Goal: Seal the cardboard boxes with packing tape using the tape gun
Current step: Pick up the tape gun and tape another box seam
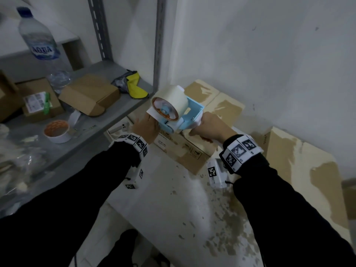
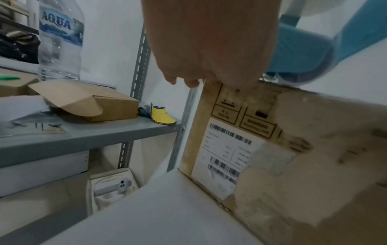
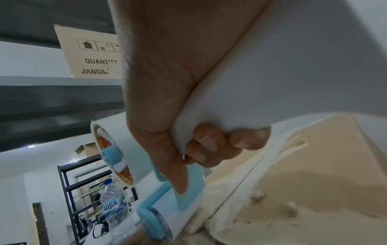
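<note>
Tape gun (image 1: pixel 178 110) work at this moment is the start of a strip: the light blue dispenser with its cream tape roll (image 1: pixel 169 102) sits on the near top edge of the cardboard box (image 1: pixel 194 149), which stands on the white counter (image 1: pixel 159 205) against the wall. To do this step well, I judge that the front roller must be pressed firmly on the box top so that the tape end sticks, and then the gun should be drawn in one straight line along the flap seam, with even pressure and without lifting. The box should be kept from sliding meanwhile.

The right hand (image 1: pixel 211 129) is clenched around the white handle of the gun; in the right wrist view its fingers (image 3: pixel 206 144) curl under the handle and the thumb lies along the blue frame. The left hand (image 1: pixel 145 128) rests at the left top edge of the box, just beside the roller end of the gun. Its fingers (image 2: pixel 188 81) bend down over the box edge, above the barcode label (image 2: pixel 222 159). Whether they also pinch the loose tape end I cannot tell, because the gun hides them.
</note>
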